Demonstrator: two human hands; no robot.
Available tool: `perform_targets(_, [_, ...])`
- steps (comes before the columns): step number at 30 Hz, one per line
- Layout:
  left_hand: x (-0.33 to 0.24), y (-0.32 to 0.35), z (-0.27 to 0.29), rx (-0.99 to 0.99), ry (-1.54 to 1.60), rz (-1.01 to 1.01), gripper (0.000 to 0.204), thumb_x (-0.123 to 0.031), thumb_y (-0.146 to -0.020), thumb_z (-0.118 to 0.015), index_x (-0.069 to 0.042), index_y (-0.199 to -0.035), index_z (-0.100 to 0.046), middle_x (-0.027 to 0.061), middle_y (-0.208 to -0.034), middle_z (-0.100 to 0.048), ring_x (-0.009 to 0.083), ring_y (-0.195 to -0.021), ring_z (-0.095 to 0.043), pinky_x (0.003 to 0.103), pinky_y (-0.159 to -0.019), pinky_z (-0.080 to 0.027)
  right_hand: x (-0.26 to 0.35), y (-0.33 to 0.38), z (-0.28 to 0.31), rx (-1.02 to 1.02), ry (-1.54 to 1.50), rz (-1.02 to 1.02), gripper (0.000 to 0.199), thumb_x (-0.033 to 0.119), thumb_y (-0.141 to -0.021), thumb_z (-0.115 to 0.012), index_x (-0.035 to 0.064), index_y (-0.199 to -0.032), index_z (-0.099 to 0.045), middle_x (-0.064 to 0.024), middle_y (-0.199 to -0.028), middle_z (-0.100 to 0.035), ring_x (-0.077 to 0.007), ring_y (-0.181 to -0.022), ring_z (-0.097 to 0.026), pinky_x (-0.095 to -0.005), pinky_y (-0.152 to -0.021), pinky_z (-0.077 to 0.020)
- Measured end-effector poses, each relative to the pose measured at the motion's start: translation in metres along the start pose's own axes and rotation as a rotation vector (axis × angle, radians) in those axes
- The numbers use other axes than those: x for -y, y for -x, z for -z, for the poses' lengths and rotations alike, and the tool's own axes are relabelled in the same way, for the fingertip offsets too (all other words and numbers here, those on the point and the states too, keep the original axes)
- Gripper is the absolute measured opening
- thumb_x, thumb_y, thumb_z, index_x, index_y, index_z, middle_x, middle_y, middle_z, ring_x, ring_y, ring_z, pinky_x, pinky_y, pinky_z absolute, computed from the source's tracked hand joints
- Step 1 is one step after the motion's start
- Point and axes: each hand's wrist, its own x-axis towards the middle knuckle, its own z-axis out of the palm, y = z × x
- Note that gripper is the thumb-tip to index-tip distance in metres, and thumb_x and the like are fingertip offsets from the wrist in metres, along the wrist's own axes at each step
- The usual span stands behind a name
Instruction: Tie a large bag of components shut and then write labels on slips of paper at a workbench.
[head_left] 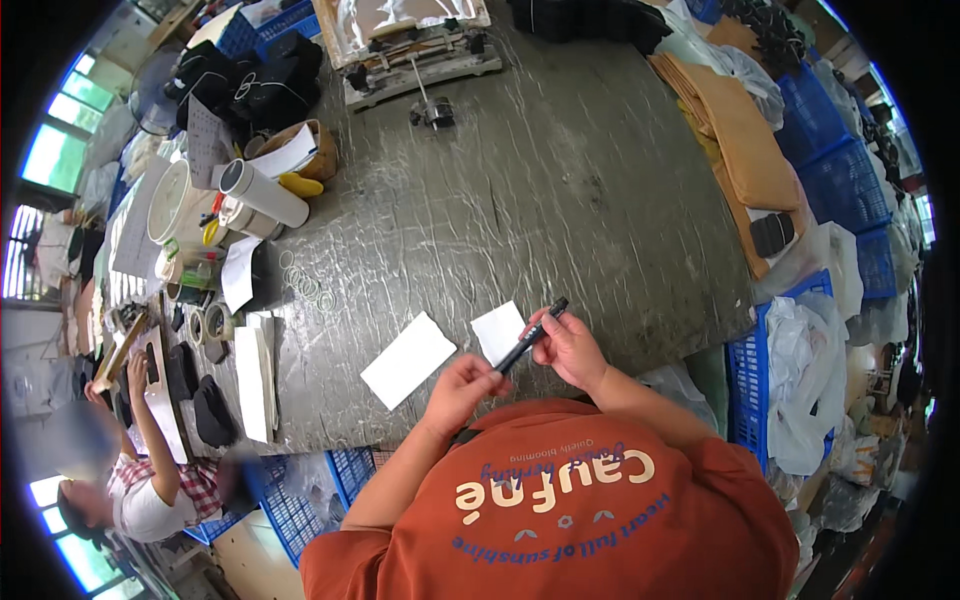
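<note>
A thick black marker pen [522, 344] slants between my hands, over the near edge of the table. My left hand [463, 392] pinches its lower end. Higher up, the fingers of my right hand [568, 348] close around the other end. Partly behind the marker lies a small white paper slip [496, 326]. A larger white sheet [408, 360] rests flat on the table, just beyond my left hand. Whether the marker's cap is on, I cannot tell.
The table [480, 210] has a creased dark cover. At its left are a white tumbler [264, 194], rubber bands [308, 285] and folded white paper [256, 380]. A clamp frame [425, 68] stands at the far side. Another person [150, 470] works at left; a blue crate [748, 385] stands right.
</note>
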Motion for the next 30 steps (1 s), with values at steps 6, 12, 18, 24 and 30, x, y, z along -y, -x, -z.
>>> perform_targets(6, [0.012,0.006,-0.025,-0.003,-0.656,-0.181,0.013,-0.011,-0.082,-0.06,0.001,-0.087,-0.06,0.0101,-0.077,-0.062,0.0181,-0.068,-0.058,0.03,-0.063,-0.047,0.008,0.014,0.016,-0.072,0.07,-0.136,0.034,0.023,-0.093,-0.046,0.0094,-0.124,-0.041,-0.0029,-0.075,-0.053,-0.0073,-0.059,-0.046,-0.0213,-0.047,-0.0318])
perform_targets(12, [0.028,0.008,-0.016,-0.297,-0.858,-0.298,0.011,-0.009,-0.077,-0.063,0.0,-0.084,-0.06,0.0154,-0.076,-0.061,0.0269,-0.066,-0.059,0.033,-0.059,-0.047,0.015,0.011,0.025,0.075,-0.156,-0.272,0.036,0.022,-0.091,-0.048,0.0095,-0.125,-0.042,-0.006,-0.077,-0.054,-0.0105,-0.062,-0.048,-0.0222,-0.056,-0.0364])
perform_targets(18, [0.025,0.005,-0.017,-0.338,-0.944,-0.387,0.009,-0.007,-0.077,-0.062,0.0,-0.083,-0.06,0.0145,-0.076,-0.061,0.0269,-0.066,-0.059,0.033,-0.06,-0.047,0.001,0.01,0.033,0.341,-0.283,-0.211,0.029,0.037,-0.089,-0.05,0.0125,-0.102,-0.045,-0.0043,-0.068,-0.049,-0.0092,-0.056,-0.04,-0.0229,-0.054,-0.0313])
perform_targets(24, [0.021,-0.003,-0.02,-0.377,-0.886,-0.406,0.01,-0.005,-0.076,-0.063,-0.001,-0.085,-0.06,0.0126,-0.08,-0.062,0.0264,-0.069,-0.059,0.033,-0.062,-0.047,0.006,0.007,0.021,0.292,-0.091,-0.283,0.032,0.042,-0.093,-0.036,0.0126,-0.102,-0.045,0.0004,-0.059,-0.039,-0.0081,-0.046,-0.028,-0.0218,-0.048,-0.0263])
perform_targets(30, [0.018,-0.027,0.002,-0.159,-1.509,-0.611,0.031,-0.006,-0.073,-0.061,-0.008,-0.103,-0.058,0.011,-0.114,-0.053,0.0286,-0.105,-0.049,0.042,-0.088,-0.039,0.005,0.003,0.026,0.058,-0.132,-0.179,0.023,0.031,-0.091,-0.044,0.009,-0.093,-0.048,-0.0025,-0.063,-0.046,-0.0081,-0.05,-0.035,-0.0216,-0.048,-0.0296])
